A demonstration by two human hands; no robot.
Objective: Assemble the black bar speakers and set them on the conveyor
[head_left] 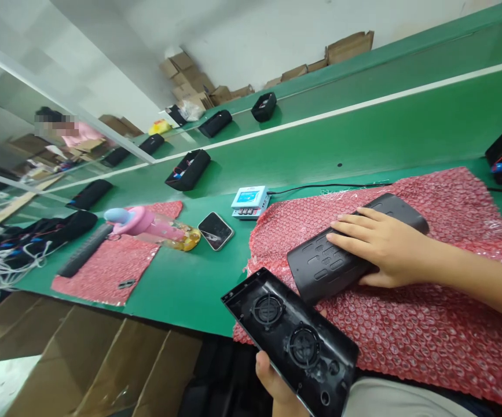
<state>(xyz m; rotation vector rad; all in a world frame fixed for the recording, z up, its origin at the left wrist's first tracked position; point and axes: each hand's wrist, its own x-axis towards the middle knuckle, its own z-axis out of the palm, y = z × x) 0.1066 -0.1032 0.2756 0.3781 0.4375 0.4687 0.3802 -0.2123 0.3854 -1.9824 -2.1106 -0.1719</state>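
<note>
My left hand (277, 382) grips the near edge of a black plastic speaker panel (285, 330), held tilted at the front of the bench. The panel's inner face shows two round speaker grilles and smaller holes towards its lower end. My right hand (376, 243) lies across a black speaker housing (320, 263), fingers reaching to its far edge and thumb at the near side. Raised oval marks cover part of the housing's top. It rests on red bubble wrap (433, 330), and the panel overlaps its near corner in view.
Left of the wrap are a blue-and-white device (251, 198) with a black cable, a phone (216, 231) and a pink-lidded bottle (155, 227). Black housings (189, 169) stand along the green bench (181, 284). Cardboard dividers (90, 353) sit below. A person (74, 130) is far left.
</note>
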